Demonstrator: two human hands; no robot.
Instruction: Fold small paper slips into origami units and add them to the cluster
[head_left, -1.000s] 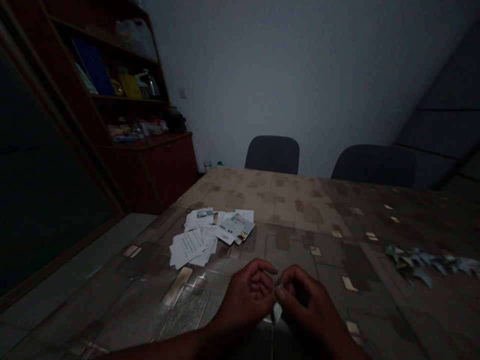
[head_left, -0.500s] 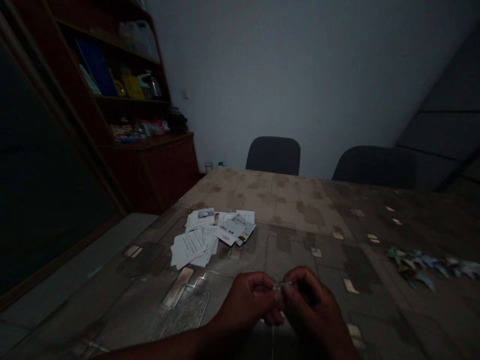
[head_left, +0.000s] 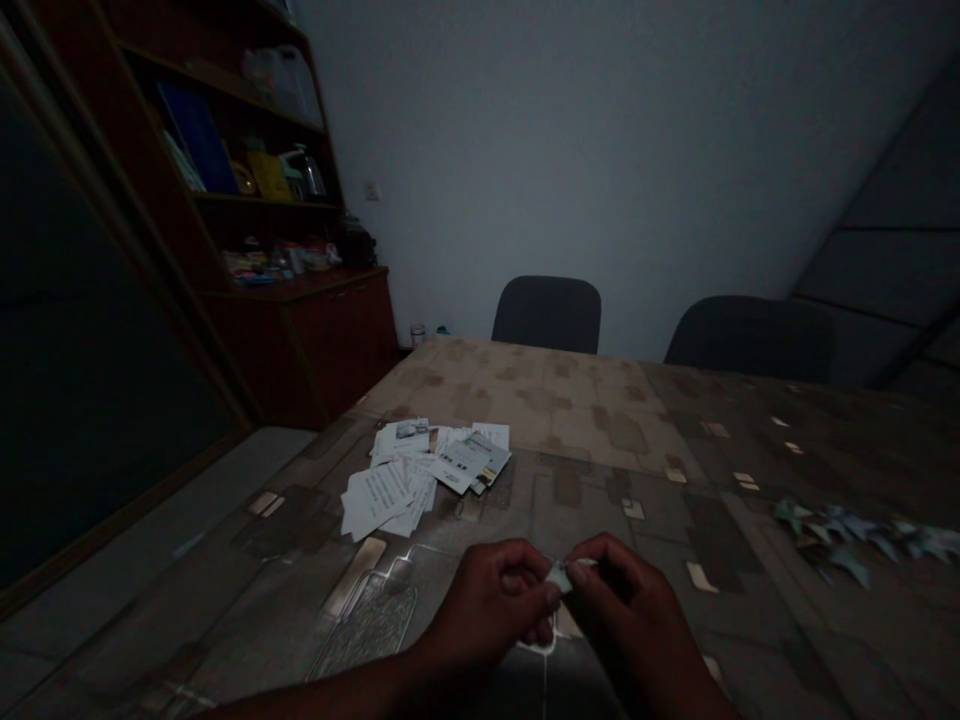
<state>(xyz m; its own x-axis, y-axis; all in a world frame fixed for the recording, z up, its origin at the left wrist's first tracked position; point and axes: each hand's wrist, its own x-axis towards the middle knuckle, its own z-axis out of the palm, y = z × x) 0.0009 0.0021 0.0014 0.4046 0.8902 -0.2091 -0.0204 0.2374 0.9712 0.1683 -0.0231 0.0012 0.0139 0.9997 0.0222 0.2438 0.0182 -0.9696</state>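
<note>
Between my two hands is a small piece of folded white paper (head_left: pixel 559 578), held above the near part of the table. My left hand (head_left: pixel 499 595) pinches its left side between thumb and fingers. On the other side, my right hand (head_left: pixel 626 590) grips the paper with thumb and forefinger. The fingers cover much of the paper, so its full shape is hidden. Beyond my hands, to the left, lies a loose pile of printed paper squares (head_left: pixel 382 497). Several folded paper pieces with pointed tips (head_left: pixel 847 535) sit in a row at the right.
The table (head_left: pixel 525 385) has a patterned cover. Two grey chairs (head_left: pixel 547 312) stand at its far side, before a pale wall. A dark red cabinet (head_left: pixel 337 340) with filled shelves is at the left. The room is dim.
The small paper has turned and shows more of its white surface between my fingers. My right hand has tilted slightly. The pile and the row of folded pieces stay put.
</note>
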